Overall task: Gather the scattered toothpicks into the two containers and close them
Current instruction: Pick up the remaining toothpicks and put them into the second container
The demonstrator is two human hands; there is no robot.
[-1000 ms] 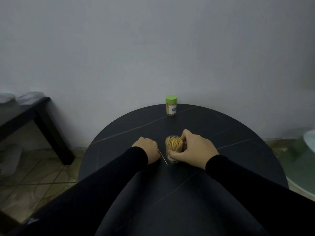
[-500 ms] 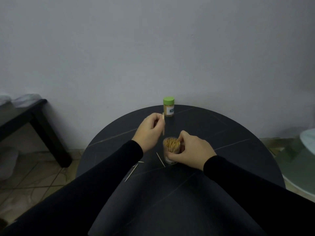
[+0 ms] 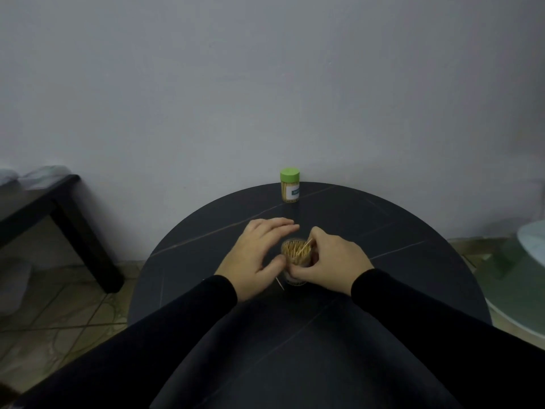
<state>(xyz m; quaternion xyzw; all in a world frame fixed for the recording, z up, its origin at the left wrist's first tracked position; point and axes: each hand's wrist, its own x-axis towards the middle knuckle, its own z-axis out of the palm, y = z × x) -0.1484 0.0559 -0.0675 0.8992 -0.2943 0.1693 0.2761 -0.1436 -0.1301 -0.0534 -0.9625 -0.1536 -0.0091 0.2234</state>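
Observation:
An open clear container (image 3: 295, 255) full of toothpicks stands in the middle of the round black table (image 3: 413, 231). My right hand (image 3: 333, 258) grips it from the right, fingers curled round its wall. One toothpick (image 3: 305, 247) leans across the container's mouth. My left hand (image 3: 259, 255) hovers just left of the container with fingers stretched out and holds nothing I can see; its thumb is near the container's side. A loose toothpick (image 3: 279, 283) lies on the table below the left hand. A second container (image 3: 290, 185) with its green lid on stands at the table's far edge.
A grey wall rises right behind the table. A low black table (image 3: 59, 208) stands on the tiled floor to the left. A pale round object (image 3: 530, 246) and a green surface sit at the right edge.
My left hand lifted a toothpick off the table, brought it over the open container and let it go; the hand is now spread beside the container. My right hand stayed on the container.

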